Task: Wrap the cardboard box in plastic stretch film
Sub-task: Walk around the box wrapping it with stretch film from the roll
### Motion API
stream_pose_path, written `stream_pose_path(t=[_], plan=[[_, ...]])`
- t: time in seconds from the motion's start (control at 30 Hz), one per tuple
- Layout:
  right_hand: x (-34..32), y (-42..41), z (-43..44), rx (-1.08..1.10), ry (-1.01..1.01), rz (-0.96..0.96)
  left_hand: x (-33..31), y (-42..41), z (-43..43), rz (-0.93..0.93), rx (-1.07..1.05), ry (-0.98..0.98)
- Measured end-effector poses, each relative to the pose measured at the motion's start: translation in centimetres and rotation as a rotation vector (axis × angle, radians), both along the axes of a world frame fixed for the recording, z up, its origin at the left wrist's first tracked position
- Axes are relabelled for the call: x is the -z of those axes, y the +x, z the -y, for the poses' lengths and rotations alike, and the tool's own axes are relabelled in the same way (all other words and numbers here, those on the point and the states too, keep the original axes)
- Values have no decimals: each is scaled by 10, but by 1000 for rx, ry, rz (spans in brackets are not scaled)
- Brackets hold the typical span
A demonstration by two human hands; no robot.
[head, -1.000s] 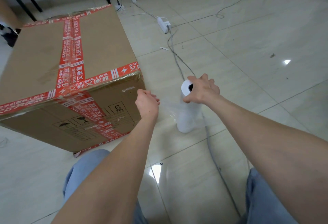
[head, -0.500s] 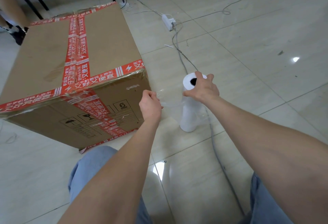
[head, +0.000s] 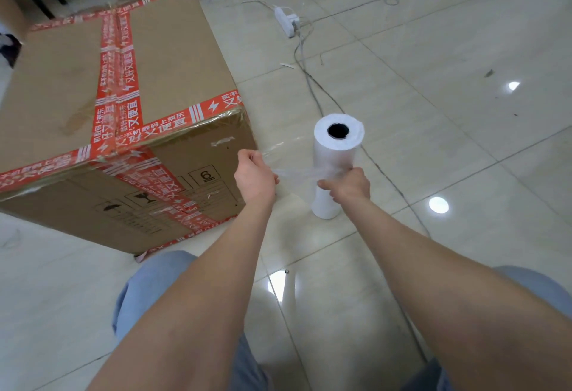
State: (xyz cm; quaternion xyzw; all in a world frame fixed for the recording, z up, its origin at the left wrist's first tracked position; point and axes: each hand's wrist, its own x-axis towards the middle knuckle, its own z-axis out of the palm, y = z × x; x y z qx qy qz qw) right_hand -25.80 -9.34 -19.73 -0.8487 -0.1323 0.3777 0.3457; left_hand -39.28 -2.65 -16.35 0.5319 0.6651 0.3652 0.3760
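Both hands work just right of the cardboard box [head: 123, 96]: the left hand [head: 255, 174] pinches the stretch film [head: 294, 170] by its loose end, the right hand [head: 348, 187] grips the upright roll [head: 337, 149] — probably thin, clingy, tear-prone stuff, best held bunched

Tiled storeroom floor [head: 433, 50], loose cables [head: 309, 74]

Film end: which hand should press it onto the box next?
Probably left: the left hand pinches the film end beside the cardboard box, while the right hand grips the roll, farther away.
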Motion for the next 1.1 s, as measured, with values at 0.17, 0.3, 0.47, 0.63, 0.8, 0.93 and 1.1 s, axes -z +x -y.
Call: stream_pose_path(t=[0.17,0.3,0.47,0.63,0.8,0.93,1.1], plan=[[6,-16,4,-415,-72,-74,3,-3,-3,131,3,2],[-4,-27,15,-855,-69,-30,5,-8,-9,-45,135,-52],[-28,-12,16,-678,-98,584,15,-23,-17,-318,178,-98],[-18,-15,14,-555,95,469,19,-38,-19,-258,46,-161],[0,-39,18,-1174,-129,11,16,-44,-24,-122,-66,-220],[-18,-44,9,-1115,-94,327,13,-50,-28,42,-80,-252],[-57,-48,-16,-824,319,785,9,-65,-31,5,-39,-201]])
